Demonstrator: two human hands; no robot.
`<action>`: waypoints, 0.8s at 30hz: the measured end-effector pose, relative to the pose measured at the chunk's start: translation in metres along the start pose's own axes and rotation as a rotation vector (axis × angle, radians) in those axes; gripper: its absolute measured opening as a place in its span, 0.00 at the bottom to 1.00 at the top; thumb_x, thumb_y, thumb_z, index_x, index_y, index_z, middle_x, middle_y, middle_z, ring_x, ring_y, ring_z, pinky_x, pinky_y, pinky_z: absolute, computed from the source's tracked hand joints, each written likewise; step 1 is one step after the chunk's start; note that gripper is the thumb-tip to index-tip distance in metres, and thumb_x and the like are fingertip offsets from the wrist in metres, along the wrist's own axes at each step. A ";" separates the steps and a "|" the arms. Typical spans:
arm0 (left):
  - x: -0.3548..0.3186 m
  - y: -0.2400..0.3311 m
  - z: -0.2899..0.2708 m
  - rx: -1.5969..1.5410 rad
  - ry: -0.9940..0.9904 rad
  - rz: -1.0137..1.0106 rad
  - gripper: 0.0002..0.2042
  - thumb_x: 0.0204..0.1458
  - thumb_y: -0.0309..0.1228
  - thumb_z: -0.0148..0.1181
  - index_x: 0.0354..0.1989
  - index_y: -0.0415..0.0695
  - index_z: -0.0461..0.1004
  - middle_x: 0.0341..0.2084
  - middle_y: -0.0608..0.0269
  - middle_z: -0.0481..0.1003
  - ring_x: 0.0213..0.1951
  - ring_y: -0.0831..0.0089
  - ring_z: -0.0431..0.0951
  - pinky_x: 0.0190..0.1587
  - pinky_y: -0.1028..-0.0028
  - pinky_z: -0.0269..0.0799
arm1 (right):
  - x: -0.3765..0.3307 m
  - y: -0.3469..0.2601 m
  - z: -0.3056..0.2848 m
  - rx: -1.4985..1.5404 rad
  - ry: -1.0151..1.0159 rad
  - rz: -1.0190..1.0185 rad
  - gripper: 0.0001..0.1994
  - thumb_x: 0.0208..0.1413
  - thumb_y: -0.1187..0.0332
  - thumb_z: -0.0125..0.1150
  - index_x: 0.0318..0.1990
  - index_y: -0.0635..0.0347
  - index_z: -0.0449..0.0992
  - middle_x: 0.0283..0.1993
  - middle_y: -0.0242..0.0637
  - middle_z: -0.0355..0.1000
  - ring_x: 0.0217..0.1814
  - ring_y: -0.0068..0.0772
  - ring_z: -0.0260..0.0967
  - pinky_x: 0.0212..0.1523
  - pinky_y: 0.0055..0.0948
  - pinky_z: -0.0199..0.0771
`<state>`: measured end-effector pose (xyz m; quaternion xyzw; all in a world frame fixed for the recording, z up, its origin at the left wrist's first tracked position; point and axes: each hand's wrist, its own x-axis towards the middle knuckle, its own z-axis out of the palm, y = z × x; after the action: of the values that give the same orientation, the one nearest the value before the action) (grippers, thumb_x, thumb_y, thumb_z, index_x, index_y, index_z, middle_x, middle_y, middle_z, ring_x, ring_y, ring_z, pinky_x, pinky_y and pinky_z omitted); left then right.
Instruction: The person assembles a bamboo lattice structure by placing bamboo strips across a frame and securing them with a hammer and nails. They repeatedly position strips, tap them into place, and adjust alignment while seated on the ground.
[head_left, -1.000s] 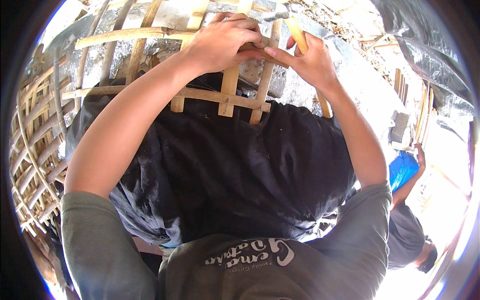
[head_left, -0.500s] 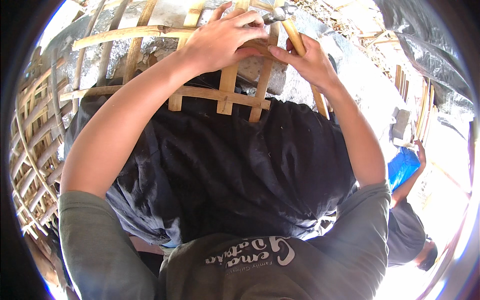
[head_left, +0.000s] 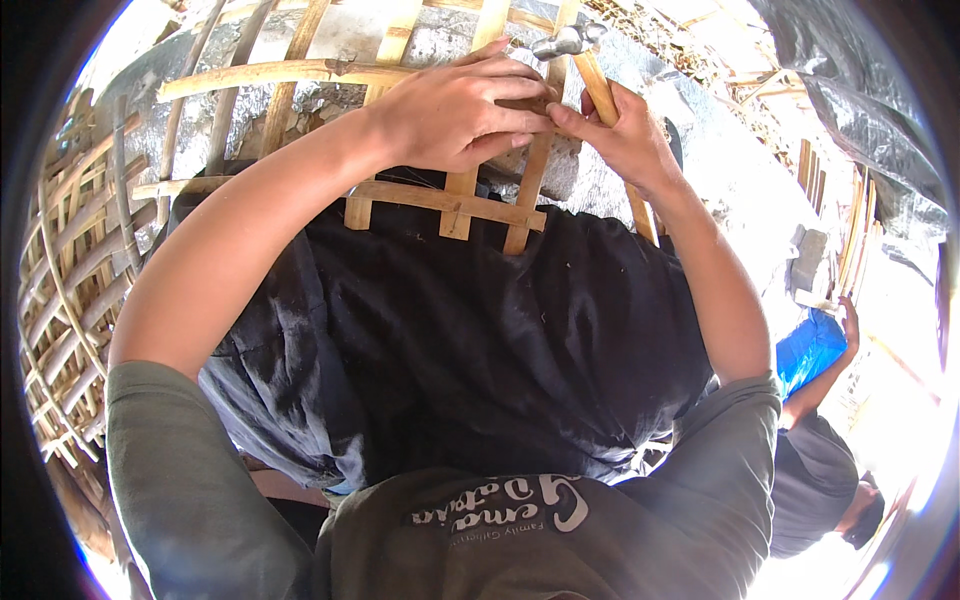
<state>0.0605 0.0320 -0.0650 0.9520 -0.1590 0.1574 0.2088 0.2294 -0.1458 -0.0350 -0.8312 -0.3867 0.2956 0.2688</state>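
A lattice of split bamboo slats (head_left: 440, 200) lies in front of me, its near end over the dark cloth on my lap. My left hand (head_left: 460, 112) is closed over a cross slat at the lattice's right side, fingers bent around it. Its fingertips hide the crossing there. A hammer (head_left: 596, 85) with a metal head and a wooden handle is gripped by my right hand (head_left: 628, 140), head upward. The right thumb reaches to the left fingertips at the slat. Whether a small piece sits between them I cannot make out.
A grey stone block (head_left: 560, 165) shows beneath the lattice. Woven bamboo (head_left: 70, 290) stands at the left. At the right, another person (head_left: 825, 470) has an arm by a blue bundle (head_left: 810, 350). Shiny dark sheeting (head_left: 860, 90) hangs at the upper right.
The lattice and hammer sit slightly lower and further right in view. My left fingers have shifted right and come closer to my right thumb. The hammer stays in my right hand.
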 end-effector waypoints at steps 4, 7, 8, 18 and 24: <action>0.002 0.008 -0.004 0.078 -0.052 0.094 0.17 0.61 0.43 0.51 0.56 0.55 0.75 0.58 0.64 0.70 0.65 0.65 0.62 0.72 0.51 0.45 | -0.002 -0.001 0.000 -0.010 0.005 0.002 0.34 0.39 0.36 0.73 0.28 0.64 0.71 0.23 0.32 0.66 0.26 0.23 0.67 0.27 0.25 0.69; -0.001 0.006 0.004 0.169 -0.043 0.069 0.21 0.62 0.46 0.47 0.59 0.53 0.71 0.60 0.65 0.69 0.67 0.67 0.59 0.73 0.49 0.40 | -0.003 -0.008 -0.001 -0.029 0.001 -0.018 0.35 0.39 0.37 0.73 0.30 0.66 0.72 0.23 0.33 0.67 0.26 0.24 0.68 0.27 0.26 0.69; 0.000 0.007 0.003 0.172 -0.072 0.063 0.21 0.62 0.46 0.47 0.60 0.52 0.71 0.60 0.66 0.68 0.68 0.68 0.58 0.73 0.50 0.39 | -0.002 -0.006 -0.001 -0.021 0.004 -0.021 0.35 0.39 0.36 0.73 0.30 0.66 0.72 0.24 0.33 0.67 0.26 0.24 0.68 0.27 0.26 0.69; 0.002 0.009 0.003 0.251 -0.191 0.043 0.22 0.64 0.45 0.44 0.64 0.51 0.66 0.64 0.69 0.63 0.69 0.73 0.54 0.74 0.53 0.39 | -0.003 -0.005 -0.002 -0.061 -0.020 0.020 0.35 0.43 0.36 0.70 0.34 0.66 0.73 0.25 0.37 0.70 0.29 0.26 0.71 0.30 0.29 0.71; 0.001 0.010 0.008 0.285 -0.140 0.052 0.25 0.65 0.47 0.38 0.70 0.58 0.55 0.66 0.75 0.61 0.70 0.74 0.53 0.73 0.53 0.40 | -0.027 -0.025 -0.033 -0.188 0.127 -0.164 0.18 0.62 0.54 0.56 0.46 0.62 0.71 0.28 0.46 0.74 0.30 0.42 0.76 0.33 0.37 0.72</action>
<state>0.0593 0.0193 -0.0680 0.9762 -0.1738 0.1170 0.0559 0.2260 -0.1611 0.0119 -0.8354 -0.4613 0.1819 0.2369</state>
